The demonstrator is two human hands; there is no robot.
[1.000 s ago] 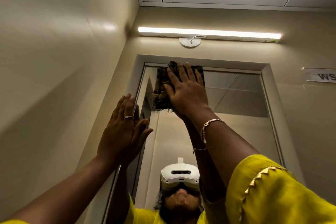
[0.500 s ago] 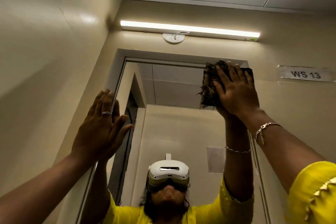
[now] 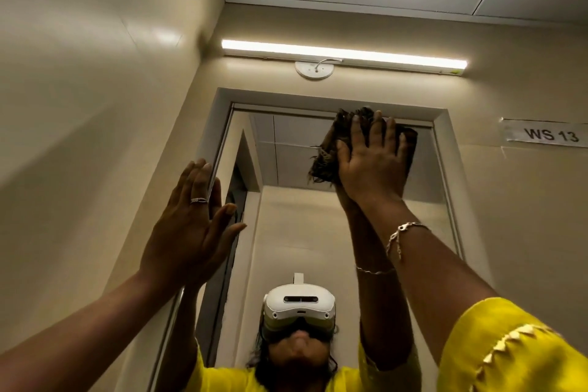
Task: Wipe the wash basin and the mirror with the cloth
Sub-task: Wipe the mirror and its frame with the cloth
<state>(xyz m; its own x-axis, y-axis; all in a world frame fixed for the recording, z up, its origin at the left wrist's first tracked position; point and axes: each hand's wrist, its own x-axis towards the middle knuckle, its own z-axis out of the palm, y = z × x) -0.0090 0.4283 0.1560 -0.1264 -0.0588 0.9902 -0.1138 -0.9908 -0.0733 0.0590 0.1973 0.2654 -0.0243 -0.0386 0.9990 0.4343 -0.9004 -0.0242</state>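
A tall mirror in a pale frame hangs on the beige wall ahead. Near the mirror's top right, my right hand presses a dark, frayed cloth flat against the glass, fingers spread over it. My left hand is flat and open, fingers together, leaning on the mirror's left frame edge; it wears a ring. The wash basin is out of view. The mirror reflects a person in yellow wearing a white headset.
A lit tube lamp runs above the mirror, with a round white fitting under it. A label reading "WS 13" is stuck on the wall to the right. A side wall stands close on the left.
My right hand slid the cloth from the mirror's top left across to the top right, then slightly back leftward. My left hand stayed flat on the left frame.
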